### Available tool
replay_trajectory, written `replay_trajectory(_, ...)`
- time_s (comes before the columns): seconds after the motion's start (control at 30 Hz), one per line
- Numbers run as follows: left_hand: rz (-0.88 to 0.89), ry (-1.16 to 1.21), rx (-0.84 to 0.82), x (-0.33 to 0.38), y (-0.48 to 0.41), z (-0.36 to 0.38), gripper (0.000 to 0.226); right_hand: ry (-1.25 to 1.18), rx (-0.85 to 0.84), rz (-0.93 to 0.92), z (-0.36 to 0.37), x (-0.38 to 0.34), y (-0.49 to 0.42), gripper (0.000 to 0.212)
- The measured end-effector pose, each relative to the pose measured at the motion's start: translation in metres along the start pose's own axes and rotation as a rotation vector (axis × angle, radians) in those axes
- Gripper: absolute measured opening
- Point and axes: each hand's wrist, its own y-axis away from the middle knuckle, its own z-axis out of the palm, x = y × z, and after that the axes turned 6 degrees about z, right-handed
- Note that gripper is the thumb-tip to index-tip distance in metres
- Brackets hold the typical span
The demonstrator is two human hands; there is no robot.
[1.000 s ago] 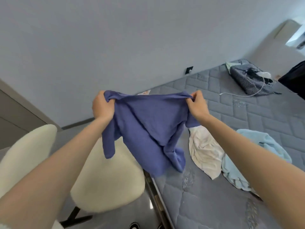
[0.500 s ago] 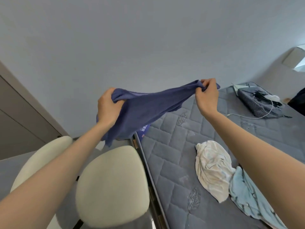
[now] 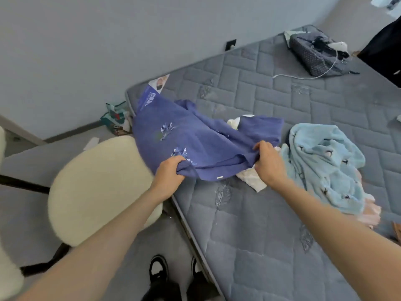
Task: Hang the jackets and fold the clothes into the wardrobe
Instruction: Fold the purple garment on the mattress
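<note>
A purple-blue T-shirt (image 3: 191,135) with small white leaf prints lies spread over the corner of the grey quilted mattress (image 3: 271,213). My left hand (image 3: 171,172) grips its near hem on the left and my right hand (image 3: 269,161) grips the hem on the right. The shirt partly covers a white garment (image 3: 251,181), whose ends show beyond it. A light blue fleece garment (image 3: 325,161) lies bunched just right of my right hand.
A cream padded chair (image 3: 95,187) stands left of the bed, close to my left arm. A grey patterned bag (image 3: 314,53) with a white cable lies at the mattress's far end. A teal box (image 3: 115,118) sits on the floor by the wall. My shoes (image 3: 158,270) stand at the bed's edge.
The shirt was held up stretched in the air between both hands; now it is lowered and laid out flat on the mattress corner, over the white garment. Both hands still grip it.
</note>
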Motion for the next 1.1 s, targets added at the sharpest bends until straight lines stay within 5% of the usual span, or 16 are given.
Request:
replay_trajectory(0.2, -0.160, -0.011, -0.265, -0.047, 0.033, 0.132, 0.012, 0.199, -0.174, 0.172, 0.070, 0.105, 0.031, 0.020)
replay_trajectory(0.3, -0.222, -0.026, -0.418, -0.068, 0.056, 0.188, 0.031, 0.284, -0.281, 0.267, 0.095, 0.144, 0.042, 0.022)
replay_trajectory(0.4, -0.269, 0.009, -0.511, -0.078, 0.071, 0.219, 0.011, 0.356, -0.419, 0.348, 0.111, 0.171, 0.050, 0.031)
replay_trajectory(0.47, -0.286, 0.059, -0.522, -0.084, 0.076, 0.229, 0.026, 0.368, -0.401, 0.361, 0.121, 0.177, 0.057, 0.036)
replay_trajectory(0.6, -0.339, 0.116, -0.412, -0.096, 0.083, 0.233, 0.020, 0.194, -0.274, 0.196, 0.145, 0.159, 0.076, 0.028)
replay_trajectory(0.8, -0.610, 0.224, -0.293, -0.143, 0.098, 0.213, 0.018, -0.054, -0.524, -0.163, 0.187, 0.097, 0.095, 0.029)
replay_trajectory(1.03, -0.848, 0.377, -0.296, -0.198, 0.114, 0.198, 0.012, 0.335, -0.682, -0.508, 0.246, 0.058, 0.123, 0.057)
replay_trajectory(1.1, -1.002, 0.514, -0.254, -0.206, 0.114, 0.201, 0.012, 0.408, -0.653, -0.522, 0.255, 0.057, 0.125, 0.049)
